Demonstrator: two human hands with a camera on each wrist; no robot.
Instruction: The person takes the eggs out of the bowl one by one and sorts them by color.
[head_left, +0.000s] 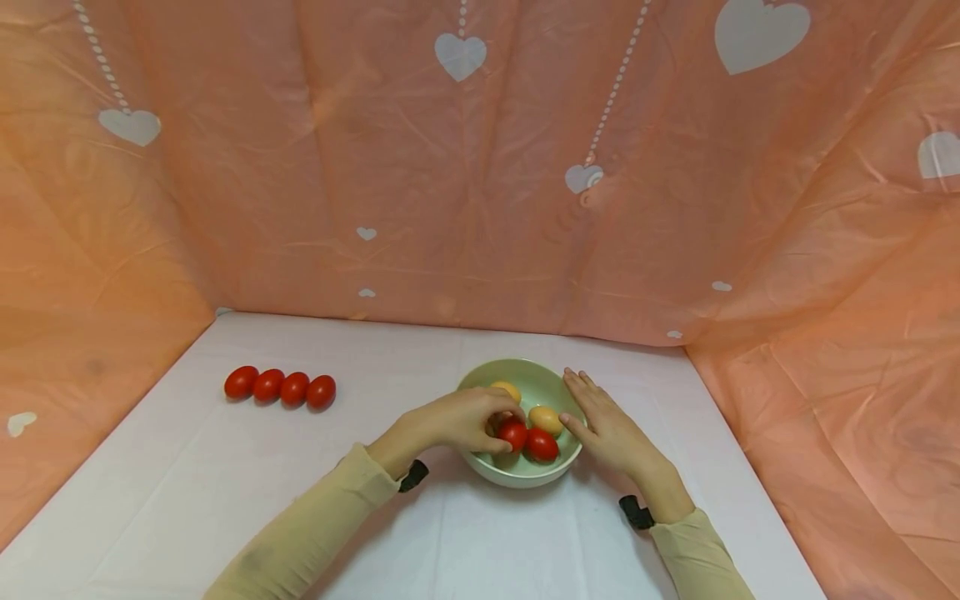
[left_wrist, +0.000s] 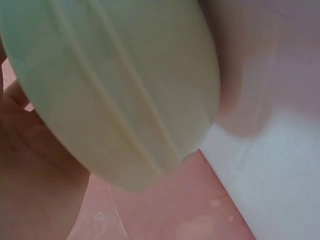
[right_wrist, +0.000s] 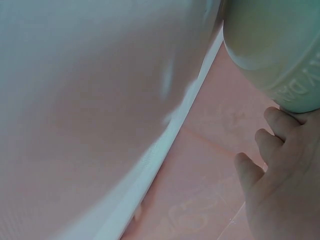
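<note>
A pale green bowl [head_left: 517, 481] stands on the table, its outer wall [left_wrist: 115, 100] filling much of the left wrist view. My left hand [head_left: 459, 419] reaches over the left rim and holds a red oval tomato [head_left: 513, 434] inside the bowl between thumb and curled fingers. Beside that lies another red tomato [head_left: 542, 446]. Two yellow egg-shaped pieces [head_left: 545, 419] are in the bowl too, one partly behind my left hand. With fingers extended, my right hand [head_left: 611, 427] rests against the right rim; the right wrist view shows its fingers by the bowl's raised lettering [right_wrist: 300, 90].
Several red tomatoes [head_left: 281, 387] lie in a row on the white-covered table [head_left: 187, 475], left of the bowl. Peach-coloured cloth [head_left: 450, 275] with pale hearts hangs at the back and both sides.
</note>
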